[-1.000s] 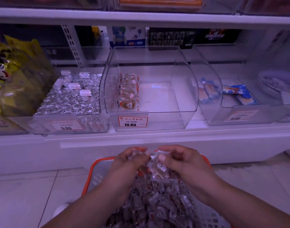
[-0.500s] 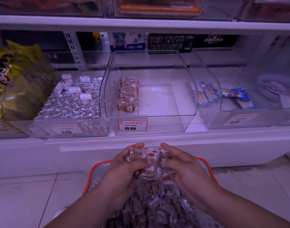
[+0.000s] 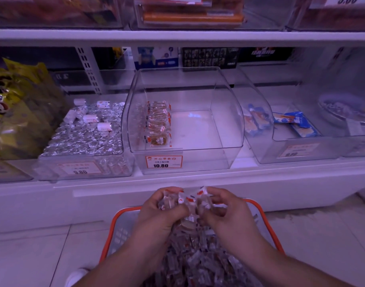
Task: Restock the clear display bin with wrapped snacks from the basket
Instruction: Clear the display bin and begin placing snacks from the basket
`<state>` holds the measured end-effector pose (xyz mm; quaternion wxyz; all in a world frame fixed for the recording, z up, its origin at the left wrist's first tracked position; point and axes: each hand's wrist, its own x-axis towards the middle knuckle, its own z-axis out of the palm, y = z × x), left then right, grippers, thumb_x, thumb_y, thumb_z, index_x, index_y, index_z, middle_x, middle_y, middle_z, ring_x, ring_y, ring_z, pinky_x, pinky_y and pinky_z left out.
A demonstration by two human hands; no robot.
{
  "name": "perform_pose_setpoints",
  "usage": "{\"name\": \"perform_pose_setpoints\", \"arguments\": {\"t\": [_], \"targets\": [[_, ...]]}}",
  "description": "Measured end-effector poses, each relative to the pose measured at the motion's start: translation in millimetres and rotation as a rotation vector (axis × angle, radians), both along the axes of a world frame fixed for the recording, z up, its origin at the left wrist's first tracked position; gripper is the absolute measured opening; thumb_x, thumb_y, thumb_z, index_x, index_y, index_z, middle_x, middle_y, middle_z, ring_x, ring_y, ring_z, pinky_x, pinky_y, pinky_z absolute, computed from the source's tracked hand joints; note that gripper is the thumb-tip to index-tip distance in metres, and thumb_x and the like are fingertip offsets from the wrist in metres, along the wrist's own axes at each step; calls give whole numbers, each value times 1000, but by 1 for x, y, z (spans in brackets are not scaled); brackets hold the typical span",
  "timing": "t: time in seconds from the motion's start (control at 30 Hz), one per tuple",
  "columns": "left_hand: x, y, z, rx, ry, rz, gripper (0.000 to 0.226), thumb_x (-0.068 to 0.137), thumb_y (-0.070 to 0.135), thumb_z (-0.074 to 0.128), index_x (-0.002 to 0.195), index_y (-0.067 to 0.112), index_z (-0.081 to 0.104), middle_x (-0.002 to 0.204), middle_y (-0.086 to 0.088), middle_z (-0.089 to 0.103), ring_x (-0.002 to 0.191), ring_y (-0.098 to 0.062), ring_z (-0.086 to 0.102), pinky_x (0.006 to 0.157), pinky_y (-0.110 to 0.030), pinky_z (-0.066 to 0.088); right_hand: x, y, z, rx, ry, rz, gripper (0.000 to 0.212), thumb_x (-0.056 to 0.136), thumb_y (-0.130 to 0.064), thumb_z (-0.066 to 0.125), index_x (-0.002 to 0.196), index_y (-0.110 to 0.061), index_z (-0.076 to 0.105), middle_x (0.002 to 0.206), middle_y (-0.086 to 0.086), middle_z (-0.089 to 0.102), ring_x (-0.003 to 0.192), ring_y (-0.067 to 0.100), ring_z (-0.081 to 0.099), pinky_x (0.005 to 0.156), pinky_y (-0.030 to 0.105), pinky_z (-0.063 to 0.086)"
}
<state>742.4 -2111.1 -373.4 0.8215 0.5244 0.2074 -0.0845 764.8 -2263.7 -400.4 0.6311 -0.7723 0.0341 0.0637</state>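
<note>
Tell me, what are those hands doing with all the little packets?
A person is filling a shop bin. The left hand and right hand together hold a bunch of wrapped snacks above the orange basket, which is heaped with more. The clear display bin on the shelf holds only one row along its left side.

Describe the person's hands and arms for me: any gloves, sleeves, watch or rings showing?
Both hands are bare: no gloves on the left hand or the right hand. Both forearms are uncovered as far as the bottom edge of the frame, with no sleeve, watch or bracelet visible. No ring shows on the visible fingers. The purple-tinted lighting hides finer marks.
</note>
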Motion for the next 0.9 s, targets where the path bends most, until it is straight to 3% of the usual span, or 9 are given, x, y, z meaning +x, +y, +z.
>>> {"name": "perform_pose_setpoints", "arguments": {"t": [0.1,0.2,0.3,0.37,0.43,0.53,0.63,0.73,0.9], "targets": [[6,6,0,40,-26,105,41,73,-14,72,105,12,65,87,-18,68,54,-26,58,49,-29,51,5,-6,12,339,167,-82,36,75,-3,80,105,-19,69,83,11,75,76,31,74,72,39,60],[5,4,2,-1,-67,124,50,69,-7,78,112,15,66,90,-19,71,61,-27,64,53,-32,55,1,-2,20,563,332,29,44,68,-17,77,110,-10,70,98,13,76,83,23,73,76,35,56],[1,-3,4,-57,-115,83,60,57,7,83,114,19,68,103,-24,72,85,-35,70,78,-43,59,-7,11,25,651,397,89,32,78,-16,70,109,-9,73,100,14,76,83,20,75,66,29,57],[0,-5,6,-38,-144,76,64,54,12,85,115,20,69,107,-25,72,94,-37,69,88,-46,54,-9,16,29,743,461,138,34,83,-19,66,114,-6,70,107,17,74,87,24,74,69,35,58],[-1,-6,7,24,-182,45,66,52,14,87,115,18,68,104,-24,73,92,-35,69,88,-44,54,-7,18,33,831,546,246,41,85,-19,56,122,-2,66,119,22,68,93,28,68,81,43,55],[-4,-8,8,170,-261,-18,64,50,6,94,108,19,69,92,-17,75,75,-23,68,66,-28,57,-2,14,38,949,646,362,50,83,-15,39,124,4,62,118,24,66,92,26,65,85,43,52],[-5,-5,11,334,-394,-54,47,65,20,89,105,17,65,81,-10,73,64,-10,64,57,-18,52,3,7,46,1023,667,523,43,88,-12,30,114,-2,63,97,9,72,82,15,68,83,34,52],[-2,-1,16,411,-488,-77,42,76,31,79,110,15,60,80,-1,72,66,-7,65,60,-17,52,7,3,55,976,621,603,37,91,-16,40,112,-8,69,106,10,71,93,19,68,92,40,51],[4,11,20,582,-602,-112,68,80,71,61,128,23,59,119,-6,65,113,-19,64,97,-35,49,11,-5,65,813,460,622,46,85,-19,62,128,-2,61,118,19,66,95,27,68,85,45,54]]}}
